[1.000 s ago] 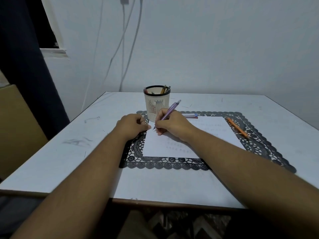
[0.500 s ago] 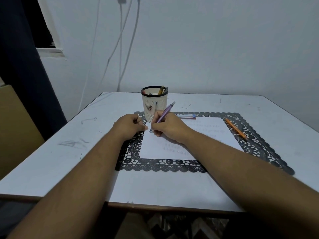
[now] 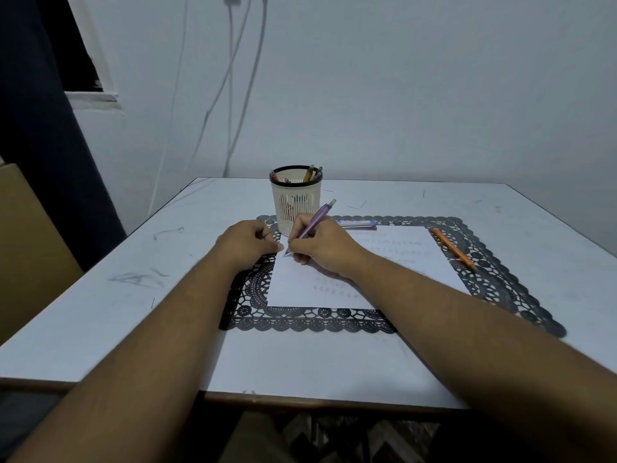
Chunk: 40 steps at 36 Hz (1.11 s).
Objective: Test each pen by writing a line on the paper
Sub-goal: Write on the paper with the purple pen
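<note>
A purple pen [image 3: 315,219] is pinched between the fingers [image 3: 298,225] of the right hand [image 3: 322,247], which are curled tightly round its lower barrel. The pen is held slanted, its clicker end pointing up and away, its tip set down at the near-left part of the paper [image 3: 367,269], or just above it; actual contact cannot be made out. The left hand [image 3: 245,243] is rested beside it at the paper's left edge, its fingers loosely curled and nothing gripped; its fingertips seem to be pressed on the sheet to steady it.

On the paper, several faint rows of small looped marks can be seen, some to the right of the writing hand and some nearer the bottom edge. From these it is judged that a number of pens have already been tried. An orange pen [image 3: 452,247] is laid on the black lace mat [image 3: 500,282] just off the paper's right edge, and a blue-and-white pen [image 3: 359,223] lies along the top edge with a dark red one beside it; these are probably the tested ones.

Behind the hands a cream pen holder [image 3: 295,200] is stood upright on the table [image 3: 133,295], with a few pens still inside. The task is therefore judged to be partly done: one pen in hand, those in the holder left.
</note>
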Motion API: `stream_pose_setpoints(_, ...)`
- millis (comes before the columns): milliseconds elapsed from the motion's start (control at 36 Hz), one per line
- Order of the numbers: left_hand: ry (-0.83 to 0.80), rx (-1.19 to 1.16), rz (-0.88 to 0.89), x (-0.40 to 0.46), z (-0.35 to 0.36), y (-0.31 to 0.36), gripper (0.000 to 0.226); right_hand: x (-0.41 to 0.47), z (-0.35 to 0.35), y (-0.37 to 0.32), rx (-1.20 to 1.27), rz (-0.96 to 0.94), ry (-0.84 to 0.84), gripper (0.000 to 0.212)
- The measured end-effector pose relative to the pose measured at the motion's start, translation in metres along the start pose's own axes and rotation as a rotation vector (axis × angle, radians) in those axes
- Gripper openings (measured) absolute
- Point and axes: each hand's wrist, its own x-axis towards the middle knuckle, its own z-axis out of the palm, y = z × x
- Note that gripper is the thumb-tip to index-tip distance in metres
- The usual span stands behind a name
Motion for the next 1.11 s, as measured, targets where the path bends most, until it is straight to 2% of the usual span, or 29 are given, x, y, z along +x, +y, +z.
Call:
stream_pose_setpoints(417, 0.001, -0.019, -0.025, -0.0041, 0.0004, 0.0032, 0.029, -0.0016, -0.0073, 0.0017, 0.028, -0.029, 0.049, 0.019)
stream_pose_setpoints(833, -0.005, -0.011, -0.030, -0.0056, -0.0010, 0.0042, 0.029, 0.0011, -0.0057, 0.0052, -0.060, -0.005, 0.092, 0.023)
stream_pose_setpoints(1111, -0.006, 0.002, -0.030, -0.0074, -0.0015, 0.0050, 0.029, 0.0000, -0.0047, 0.0050, -0.044, -0.009, 0.058, 0.027)
